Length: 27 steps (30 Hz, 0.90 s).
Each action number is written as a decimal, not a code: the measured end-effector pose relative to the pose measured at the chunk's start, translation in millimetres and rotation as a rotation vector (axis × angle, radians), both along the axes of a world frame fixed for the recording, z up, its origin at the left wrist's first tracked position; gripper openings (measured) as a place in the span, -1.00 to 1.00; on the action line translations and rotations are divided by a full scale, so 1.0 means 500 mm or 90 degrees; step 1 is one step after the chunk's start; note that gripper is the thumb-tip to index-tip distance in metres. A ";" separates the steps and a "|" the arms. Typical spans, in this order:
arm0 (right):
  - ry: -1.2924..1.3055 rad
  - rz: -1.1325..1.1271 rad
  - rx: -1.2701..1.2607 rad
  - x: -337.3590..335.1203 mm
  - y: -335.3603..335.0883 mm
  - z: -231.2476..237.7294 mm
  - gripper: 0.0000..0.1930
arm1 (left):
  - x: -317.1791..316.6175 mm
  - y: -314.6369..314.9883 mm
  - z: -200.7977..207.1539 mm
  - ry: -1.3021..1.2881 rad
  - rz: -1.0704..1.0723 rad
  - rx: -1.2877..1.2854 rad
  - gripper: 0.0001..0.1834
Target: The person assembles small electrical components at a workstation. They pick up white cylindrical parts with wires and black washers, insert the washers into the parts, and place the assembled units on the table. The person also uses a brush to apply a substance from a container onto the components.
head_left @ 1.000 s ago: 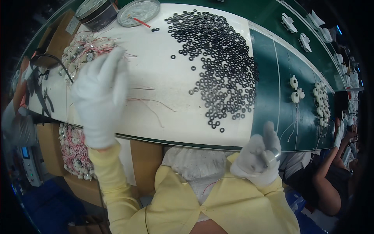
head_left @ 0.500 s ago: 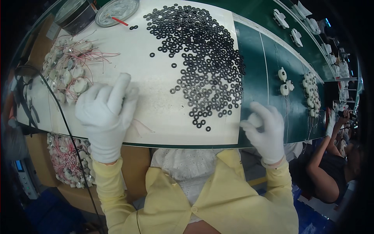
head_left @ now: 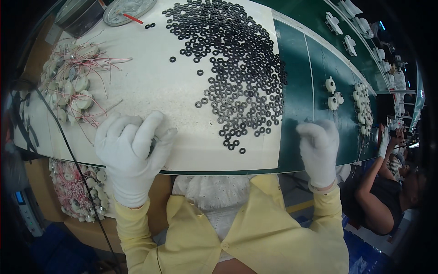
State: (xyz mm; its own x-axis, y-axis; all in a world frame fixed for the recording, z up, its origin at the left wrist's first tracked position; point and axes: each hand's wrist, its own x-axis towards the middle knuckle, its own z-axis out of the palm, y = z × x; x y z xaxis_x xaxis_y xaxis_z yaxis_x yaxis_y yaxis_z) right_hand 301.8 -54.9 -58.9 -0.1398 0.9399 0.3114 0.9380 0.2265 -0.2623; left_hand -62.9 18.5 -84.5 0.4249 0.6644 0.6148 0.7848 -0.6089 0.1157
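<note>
My white-gloved left hand (head_left: 133, 157) is closed over the near left part of the white board (head_left: 150, 91), its fingers curled toward the thumb. A dark patch shows between thumb and fingers; whether it is a held part or shadow is unclear. My right hand (head_left: 320, 148), gloved too, is above the green mat (head_left: 294, 68) near the table's front edge. Its fingers are bent inward and hide whatever they may hold. Between the hands lies a wide spread of small black rings (head_left: 232, 68). Beside my left hand is a pile of white round parts with pinkish-red wires (head_left: 68, 86).
A round tin (head_left: 80, 16) and a lid (head_left: 127, 10) with a red stick (head_left: 132, 18) stand at the far left. White parts (head_left: 362, 107) line the mat's right side. A carton of wired parts (head_left: 77, 189) sits below left. A co-worker (head_left: 378, 196) is at right.
My left hand has come down toward the table's front edge, its fingers curling in more. My right hand has shifted slightly right and closed further. The view has moved a little.
</note>
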 end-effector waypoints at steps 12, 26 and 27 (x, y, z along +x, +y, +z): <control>-0.081 0.029 -0.023 -0.024 0.003 0.071 -0.57 | -0.002 0.002 -0.010 -0.032 -0.005 -0.006 -0.63; 0.219 0.079 -0.225 -0.026 0.046 0.042 -0.62 | -0.007 -0.003 -0.015 -0.073 -0.012 -0.043 -0.68; 0.185 0.094 -0.210 -0.024 0.050 0.042 -0.61 | -0.007 -0.003 -0.014 -0.072 -0.013 -0.042 -0.68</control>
State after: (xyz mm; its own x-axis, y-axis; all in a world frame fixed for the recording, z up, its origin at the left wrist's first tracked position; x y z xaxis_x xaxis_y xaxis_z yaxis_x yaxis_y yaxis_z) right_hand 289.7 -30.2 -37.7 -0.2301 0.9721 0.0456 0.7791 0.2120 -0.5899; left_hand -66.7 16.9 -91.7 0.3694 0.6971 0.6145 0.7521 -0.6126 0.2430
